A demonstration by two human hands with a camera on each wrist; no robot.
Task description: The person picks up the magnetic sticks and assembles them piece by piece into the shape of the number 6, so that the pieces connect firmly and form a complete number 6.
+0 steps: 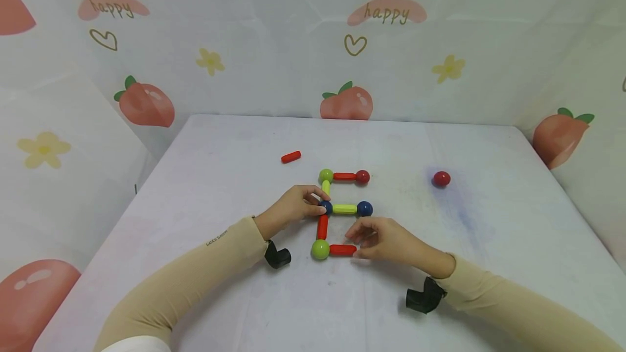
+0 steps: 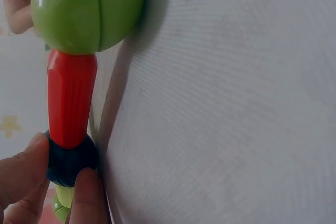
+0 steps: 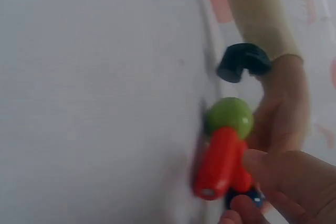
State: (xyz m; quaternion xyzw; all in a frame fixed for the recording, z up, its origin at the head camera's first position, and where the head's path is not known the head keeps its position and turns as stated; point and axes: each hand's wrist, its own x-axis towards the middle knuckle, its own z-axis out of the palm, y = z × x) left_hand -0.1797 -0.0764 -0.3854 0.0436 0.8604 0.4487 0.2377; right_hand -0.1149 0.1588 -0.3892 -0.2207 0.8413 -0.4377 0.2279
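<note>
An E-shaped figure of toy rods and balls lies on the table. My left hand (image 1: 295,204) pinches its middle-left blue ball (image 2: 71,161) between thumb and fingers. Above that ball a yellow-green rod leads to a green ball (image 1: 326,176), joined by a red rod (image 1: 344,176) to a red ball (image 1: 362,177). A yellow-green rod (image 1: 344,209) runs right to another blue ball (image 1: 364,208). Below, an upright red rod (image 2: 71,98) meets a larger green ball (image 1: 320,249). My right hand (image 1: 386,240), fingers loosely bent, is beside the free end of the bottom red rod (image 3: 216,163).
A loose red rod (image 1: 290,157) lies behind the figure. Off to the right sits a separate red ball (image 1: 442,178). Black wrist mounts (image 1: 424,295) hang below the sleeves. A printed cloth (image 1: 274,42) rises behind the table's back edge.
</note>
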